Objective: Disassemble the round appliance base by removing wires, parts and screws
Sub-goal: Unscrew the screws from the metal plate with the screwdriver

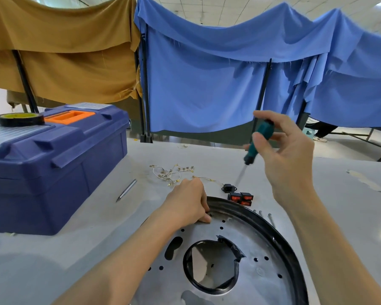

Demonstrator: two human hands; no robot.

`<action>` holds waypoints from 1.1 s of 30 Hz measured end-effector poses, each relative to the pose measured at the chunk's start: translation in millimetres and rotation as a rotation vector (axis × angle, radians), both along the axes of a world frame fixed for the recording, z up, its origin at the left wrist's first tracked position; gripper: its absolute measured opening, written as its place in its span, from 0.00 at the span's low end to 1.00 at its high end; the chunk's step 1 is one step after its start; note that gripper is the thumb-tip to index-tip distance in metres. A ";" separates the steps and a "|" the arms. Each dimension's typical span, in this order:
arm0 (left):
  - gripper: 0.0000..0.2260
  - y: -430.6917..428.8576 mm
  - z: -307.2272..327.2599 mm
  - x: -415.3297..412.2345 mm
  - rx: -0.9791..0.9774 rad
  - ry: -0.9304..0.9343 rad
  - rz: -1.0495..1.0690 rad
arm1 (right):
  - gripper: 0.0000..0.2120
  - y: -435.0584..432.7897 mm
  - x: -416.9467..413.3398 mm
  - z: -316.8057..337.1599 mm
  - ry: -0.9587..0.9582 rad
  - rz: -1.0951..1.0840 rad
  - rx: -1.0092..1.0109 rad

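- Surface: you work at a pale grey desk, smooth and slightly scuffed. Behind it, blue cloth and mustard cloth hang over black frames. A tiled ceiling shows above.
- Left of you on the desk is a blue plastic toolbox with an orange handle. A black tape roll lies on its lid.
- Task item: the round appliance base lies flat on the desk directly in front of you. It is a dull silver metal disc with a glossy black raised rim. It has small round holes and a large central opening with a torn black lining.
- Loose parts lie beyond the base:
  - a tangle of thin pale wires with brass terminals
  - a black power socket
  - red rocker switches touching the rim
  - long screws just beside the rim
  - a slim metal rod near the toolbox
- Left hand: your fingers are curled, with the tips down at the far-left rim. I cannot tell whether they pinch anything.
- Right hand: it is raised above the desk, wrapped round a teal-and-black screwdriver.
- Screwdriver axis: it runs from upper right to lower left. The blurred shaft points down toward the socket.
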State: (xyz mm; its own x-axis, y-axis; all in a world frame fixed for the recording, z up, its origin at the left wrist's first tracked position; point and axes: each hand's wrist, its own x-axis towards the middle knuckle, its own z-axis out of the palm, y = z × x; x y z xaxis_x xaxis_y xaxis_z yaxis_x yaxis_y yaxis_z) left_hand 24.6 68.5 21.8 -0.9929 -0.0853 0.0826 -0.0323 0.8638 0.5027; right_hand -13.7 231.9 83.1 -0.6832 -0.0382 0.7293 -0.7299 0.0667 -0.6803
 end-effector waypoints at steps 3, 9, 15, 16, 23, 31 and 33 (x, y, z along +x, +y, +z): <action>0.08 -1.4 -1.7 -1.2 -0.027 0.001 -0.007 | 0.15 12.5 -4.8 -3.2 -0.055 -0.046 0.359; 0.08 0.8 -3.1 -1.2 -0.185 0.084 -0.014 | 0.07 0.0 -5.6 -31.1 -0.314 0.066 1.051; 0.09 4.8 -3.5 1.3 -0.392 0.175 -0.061 | 0.10 -7.1 -8.0 -41.6 -0.344 0.092 1.127; 0.09 5.2 -3.4 1.9 -0.406 0.188 -0.070 | 0.10 -7.5 -8.3 -42.6 -0.348 0.097 1.129; 0.11 9.2 -3.2 3.5 -0.640 0.269 -0.149 | 0.15 -7.1 -12.4 -49.5 -0.370 0.091 1.091; 0.08 10.2 -6.3 -0.8 -0.737 0.233 -0.229 | 0.17 -6.4 -11.3 -51.3 -0.394 0.087 1.058; 0.08 9.4 -8.7 -1.1 -0.752 0.243 -0.236 | 0.17 -6.5 -11.1 -51.2 -0.397 0.092 1.056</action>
